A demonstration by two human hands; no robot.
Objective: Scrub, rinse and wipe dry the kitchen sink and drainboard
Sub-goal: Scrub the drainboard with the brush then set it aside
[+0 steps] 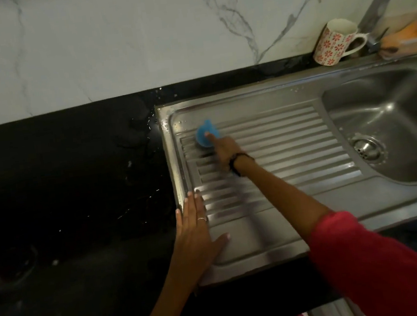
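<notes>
Our right hand (223,148) grips the blue scrubber (206,134) at the drainboard's (291,134) far left corner; our left hand (197,227) rests flat, fingers straight, on its near edge; light, probably slippery wet, best held by its top.

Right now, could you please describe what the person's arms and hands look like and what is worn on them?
Both hands are bare, without gloves. The left hand has a thin ring on one finger and pale nails; its forearm is uncovered. The right hand has a dark band at the wrist, and a pink-red sleeve covers the upper arm.
</notes>
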